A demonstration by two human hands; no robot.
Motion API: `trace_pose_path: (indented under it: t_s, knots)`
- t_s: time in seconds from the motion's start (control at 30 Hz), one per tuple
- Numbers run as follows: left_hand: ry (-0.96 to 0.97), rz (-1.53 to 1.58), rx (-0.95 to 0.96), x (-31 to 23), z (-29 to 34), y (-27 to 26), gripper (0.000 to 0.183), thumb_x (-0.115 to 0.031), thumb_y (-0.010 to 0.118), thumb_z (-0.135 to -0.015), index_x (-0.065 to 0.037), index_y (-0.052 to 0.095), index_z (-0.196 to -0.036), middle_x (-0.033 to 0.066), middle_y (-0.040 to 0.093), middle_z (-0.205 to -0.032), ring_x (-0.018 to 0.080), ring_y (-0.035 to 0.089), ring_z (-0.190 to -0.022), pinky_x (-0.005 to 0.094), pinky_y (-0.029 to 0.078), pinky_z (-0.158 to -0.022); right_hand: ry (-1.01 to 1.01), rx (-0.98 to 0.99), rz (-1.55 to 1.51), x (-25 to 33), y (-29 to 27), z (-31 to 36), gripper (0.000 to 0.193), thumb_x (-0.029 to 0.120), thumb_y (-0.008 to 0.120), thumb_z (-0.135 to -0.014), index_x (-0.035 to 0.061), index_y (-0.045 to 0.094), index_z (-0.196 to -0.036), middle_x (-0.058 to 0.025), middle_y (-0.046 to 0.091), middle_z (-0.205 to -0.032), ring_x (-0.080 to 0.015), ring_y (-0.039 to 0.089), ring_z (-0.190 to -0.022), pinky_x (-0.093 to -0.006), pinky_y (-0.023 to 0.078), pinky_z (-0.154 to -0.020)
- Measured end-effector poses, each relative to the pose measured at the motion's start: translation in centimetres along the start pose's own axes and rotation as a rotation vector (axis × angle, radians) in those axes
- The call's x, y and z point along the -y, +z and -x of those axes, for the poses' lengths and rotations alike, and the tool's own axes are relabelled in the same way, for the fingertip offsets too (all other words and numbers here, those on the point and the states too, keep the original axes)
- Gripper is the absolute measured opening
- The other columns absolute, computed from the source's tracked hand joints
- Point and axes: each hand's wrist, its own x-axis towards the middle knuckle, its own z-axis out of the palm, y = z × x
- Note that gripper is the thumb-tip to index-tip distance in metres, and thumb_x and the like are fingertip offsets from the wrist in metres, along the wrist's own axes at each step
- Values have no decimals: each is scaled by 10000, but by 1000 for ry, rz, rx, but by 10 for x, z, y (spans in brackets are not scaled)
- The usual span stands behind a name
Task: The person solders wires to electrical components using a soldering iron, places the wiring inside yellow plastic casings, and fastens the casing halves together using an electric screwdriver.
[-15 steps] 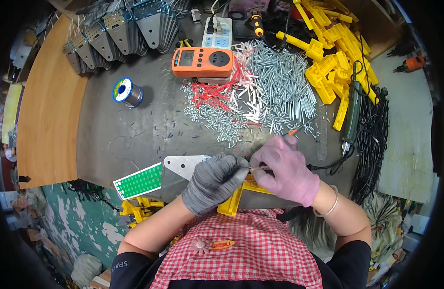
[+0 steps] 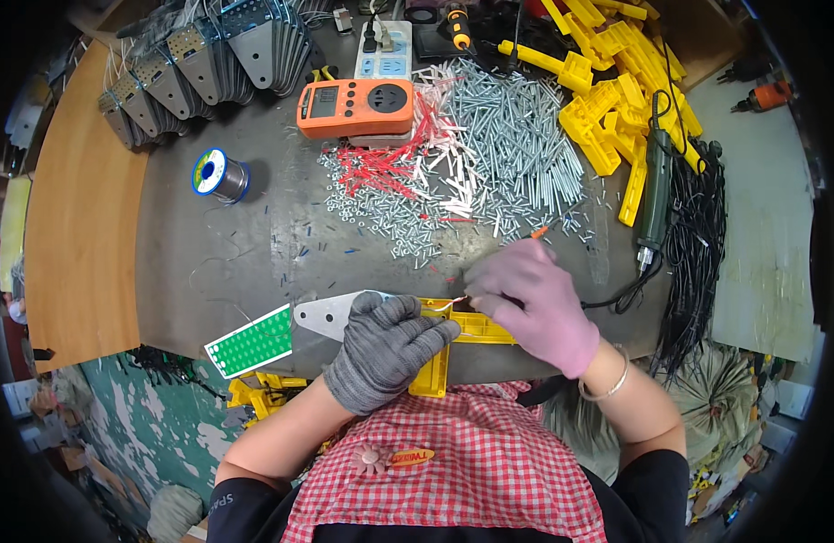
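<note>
I'm resting the left hand, gray glove, over the yellow frame and the metal plate left of it, fingers half curled; can't tell if they're gripping. I'm hovering the right hand, pink glove, at the frame's right end, fingers bunching near a pale wire; blurred, can't tell if it's pinching. Wire is lying over the frame. Green card is lying farther left, screws beyond the frame, checkered apron just below it.
</note>
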Motion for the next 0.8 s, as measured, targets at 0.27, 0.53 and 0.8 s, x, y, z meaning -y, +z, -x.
trace_pose_path:
  t_s: [0.27,0.53,0.8]
  knots:
    - [-114,215,-100,-1,-9,-1,305,-225,752,-727,-194,740,-1030,-12,620,-783,210,608,-804,412,434,-717,-73,5,-146,4,-12,34,109,200,743,-808,155,753,-907,24,709,-1021,-218,584,-922,-361,457,-870]
    - [-96,261,-131,-6,-14,-2,335,-190,874,-669,-179,754,-982,-16,621,-797,226,577,-794,396,434,-770,-248,109,293,9,4,33,130,223,737,-760,174,743,-880,50,660,-903,-219,574,-904,-404,464,-866]
    - [-122,337,-128,-4,-20,-6,197,-160,807,-736,-111,721,-907,22,641,-739,256,574,-694,428,441,-721,-63,60,37,4,4,31,132,130,710,-808,125,733,-939,-46,672,-886,-273,602,-849,-398,500,-827]
